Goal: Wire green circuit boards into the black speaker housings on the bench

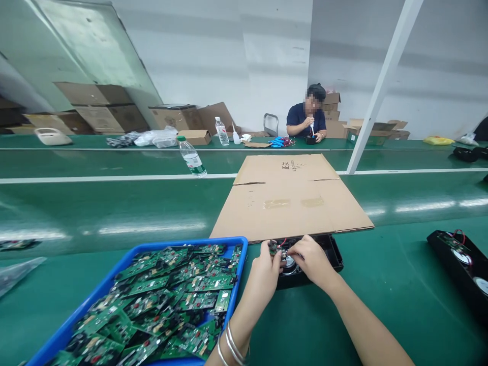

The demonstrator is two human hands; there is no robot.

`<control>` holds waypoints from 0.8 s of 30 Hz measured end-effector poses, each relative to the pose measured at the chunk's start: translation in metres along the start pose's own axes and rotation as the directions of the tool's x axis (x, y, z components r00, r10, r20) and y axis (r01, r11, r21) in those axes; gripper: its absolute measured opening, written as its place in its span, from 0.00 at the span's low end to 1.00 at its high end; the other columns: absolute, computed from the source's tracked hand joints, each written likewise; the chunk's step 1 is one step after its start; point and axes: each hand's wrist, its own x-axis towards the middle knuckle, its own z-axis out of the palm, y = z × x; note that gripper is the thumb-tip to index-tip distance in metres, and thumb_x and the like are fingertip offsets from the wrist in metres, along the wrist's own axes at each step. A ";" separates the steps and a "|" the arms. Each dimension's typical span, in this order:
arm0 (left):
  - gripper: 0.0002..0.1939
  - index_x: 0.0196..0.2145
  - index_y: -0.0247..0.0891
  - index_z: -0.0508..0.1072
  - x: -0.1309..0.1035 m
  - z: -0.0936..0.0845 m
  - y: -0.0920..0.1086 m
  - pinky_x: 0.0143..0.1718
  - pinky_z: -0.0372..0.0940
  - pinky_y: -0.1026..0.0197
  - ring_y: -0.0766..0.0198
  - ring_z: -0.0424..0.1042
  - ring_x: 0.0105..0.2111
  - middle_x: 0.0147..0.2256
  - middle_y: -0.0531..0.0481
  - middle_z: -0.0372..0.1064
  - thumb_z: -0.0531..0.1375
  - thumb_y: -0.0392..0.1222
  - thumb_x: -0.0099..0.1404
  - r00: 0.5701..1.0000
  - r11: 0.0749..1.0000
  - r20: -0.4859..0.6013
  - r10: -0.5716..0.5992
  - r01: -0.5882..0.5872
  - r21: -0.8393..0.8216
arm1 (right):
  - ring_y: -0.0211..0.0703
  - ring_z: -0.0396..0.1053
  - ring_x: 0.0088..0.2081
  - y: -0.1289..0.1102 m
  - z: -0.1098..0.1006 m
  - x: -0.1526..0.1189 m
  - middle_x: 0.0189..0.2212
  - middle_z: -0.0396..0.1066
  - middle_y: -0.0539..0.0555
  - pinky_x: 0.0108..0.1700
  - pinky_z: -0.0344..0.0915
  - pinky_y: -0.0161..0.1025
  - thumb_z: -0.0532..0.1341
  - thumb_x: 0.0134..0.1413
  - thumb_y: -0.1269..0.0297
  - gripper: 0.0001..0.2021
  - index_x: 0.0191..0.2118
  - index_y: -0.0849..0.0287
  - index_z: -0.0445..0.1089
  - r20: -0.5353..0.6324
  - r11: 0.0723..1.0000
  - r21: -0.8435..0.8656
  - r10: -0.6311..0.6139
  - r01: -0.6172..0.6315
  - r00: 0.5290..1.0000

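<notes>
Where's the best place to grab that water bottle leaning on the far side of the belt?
Judging by its pose, take the bottle around the labelled middle, coming from its right. It tilts left with the green cap up, so the body offers more to grip than the narrow neck, and the cardboard lies well clear.

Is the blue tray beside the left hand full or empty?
Full. The blue tray is heaped with green circuit boards up to its rim, some overlapping and tilted; no bare floor of the tray shows.
</notes>
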 end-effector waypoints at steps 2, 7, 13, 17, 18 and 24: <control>0.10 0.43 0.37 0.55 0.000 0.000 0.000 0.31 0.70 0.60 0.60 0.74 0.29 0.29 0.45 0.70 0.50 0.33 0.63 1.000 0.999 0.008 -0.014 0.014 -0.037 | 0.40 0.61 0.33 0.001 0.003 0.000 0.28 0.69 0.51 0.34 0.61 0.34 0.57 0.51 0.77 0.05 0.30 0.61 0.67 -0.020 0.998 -0.066 -0.023 0.022 1.000; 0.09 0.41 0.37 0.57 0.001 0.000 -0.001 0.30 0.70 0.60 0.60 0.73 0.28 0.27 0.48 0.69 0.51 0.32 0.63 0.999 0.996 0.012 -0.045 0.046 -0.076 | 0.38 0.62 0.32 0.001 0.004 -0.001 0.30 0.64 0.51 0.32 0.61 0.33 0.58 0.47 0.80 0.10 0.36 0.62 0.61 -0.016 0.984 -0.177 -0.017 0.014 1.000; 0.09 0.42 0.37 0.58 -0.001 -0.001 -0.005 0.31 0.69 0.58 0.57 0.74 0.29 0.27 0.46 0.71 0.50 0.36 0.62 0.996 0.996 0.050 0.073 -0.075 0.037 | 0.42 0.62 0.32 -0.002 0.005 -0.003 0.27 0.63 0.52 0.31 0.59 0.35 0.55 0.50 0.78 0.08 0.37 0.62 0.60 0.041 0.919 -0.372 -0.121 0.127 0.992; 0.11 0.43 0.37 0.60 -0.003 -0.001 -0.007 0.32 0.68 0.55 0.54 0.74 0.30 0.27 0.44 0.71 0.46 0.39 0.63 0.973 0.955 0.097 0.208 -0.223 0.196 | 0.42 0.63 0.30 -0.005 0.008 -0.003 0.29 0.65 0.53 0.30 0.58 0.35 0.57 0.49 0.79 0.10 0.39 0.62 0.60 0.037 0.911 -0.404 -0.074 0.083 0.997; 0.12 0.43 0.37 0.60 -0.004 -0.001 -0.006 0.32 0.68 0.55 0.54 0.74 0.31 0.27 0.44 0.71 0.46 0.39 0.63 0.969 0.950 0.111 0.219 -0.238 0.202 | 0.42 0.64 0.31 -0.005 0.008 -0.003 0.29 0.65 0.53 0.30 0.59 0.35 0.57 0.49 0.78 0.10 0.39 0.62 0.61 0.039 0.913 -0.405 -0.040 0.052 0.998; 0.14 0.44 0.36 0.61 -0.003 -0.007 -0.002 0.32 0.69 0.59 0.59 0.74 0.28 0.26 0.46 0.71 0.45 0.38 0.62 0.958 0.960 0.197 0.211 -0.240 0.142 | 0.45 0.66 0.32 -0.004 0.007 -0.003 0.29 0.68 0.54 0.33 0.62 0.38 0.61 0.50 0.71 0.12 0.41 0.61 0.62 0.020 0.912 -0.400 0.111 -0.094 0.994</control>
